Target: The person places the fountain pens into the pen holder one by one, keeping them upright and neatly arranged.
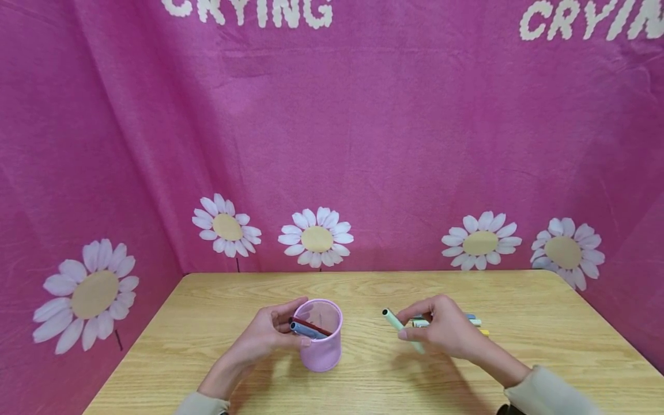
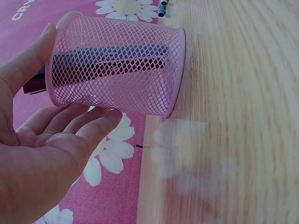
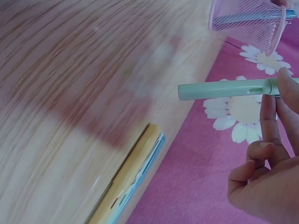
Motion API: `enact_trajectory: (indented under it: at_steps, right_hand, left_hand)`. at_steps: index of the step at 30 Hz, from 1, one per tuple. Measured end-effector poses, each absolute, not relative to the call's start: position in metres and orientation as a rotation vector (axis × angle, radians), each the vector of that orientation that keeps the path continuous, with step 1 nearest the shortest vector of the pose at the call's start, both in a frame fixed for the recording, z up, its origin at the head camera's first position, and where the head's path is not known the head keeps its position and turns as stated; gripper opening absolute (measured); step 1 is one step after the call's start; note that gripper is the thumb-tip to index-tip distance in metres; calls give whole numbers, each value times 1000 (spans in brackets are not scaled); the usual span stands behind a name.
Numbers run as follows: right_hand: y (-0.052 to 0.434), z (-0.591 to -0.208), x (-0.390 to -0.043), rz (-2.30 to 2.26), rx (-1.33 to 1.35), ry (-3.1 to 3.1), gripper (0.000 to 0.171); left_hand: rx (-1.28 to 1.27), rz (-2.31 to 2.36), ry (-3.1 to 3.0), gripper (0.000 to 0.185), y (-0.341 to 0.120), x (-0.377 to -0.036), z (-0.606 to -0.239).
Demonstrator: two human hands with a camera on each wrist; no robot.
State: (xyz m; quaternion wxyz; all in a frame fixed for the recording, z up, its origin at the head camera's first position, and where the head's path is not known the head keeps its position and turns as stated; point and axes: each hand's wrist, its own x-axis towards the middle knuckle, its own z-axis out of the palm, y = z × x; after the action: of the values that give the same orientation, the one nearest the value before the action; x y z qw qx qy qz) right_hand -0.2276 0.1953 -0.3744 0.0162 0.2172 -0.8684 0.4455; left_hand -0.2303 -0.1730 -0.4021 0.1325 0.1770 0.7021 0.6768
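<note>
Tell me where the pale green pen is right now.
In the head view, the pale green pen is pinched in the right hand, right of the pink mesh cup above the table.

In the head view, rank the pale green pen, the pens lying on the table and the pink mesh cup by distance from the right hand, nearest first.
1. Pale green pen: pinched in the right hand itself, tip pointing left.
2. Pens lying on the table: just behind the hand, partly hidden by it.
3. Pink mesh cup: farthest, off to the left, gripped by the left hand.
</note>
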Motion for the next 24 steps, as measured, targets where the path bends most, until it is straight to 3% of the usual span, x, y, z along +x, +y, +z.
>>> enact_trajectory:
  at_steps: [24]
  right_hand:
    - [163,-364,-228,1567,651,-2585,21]
  left_hand:
    - [509,1974,2026,89,-173,-232,-403]
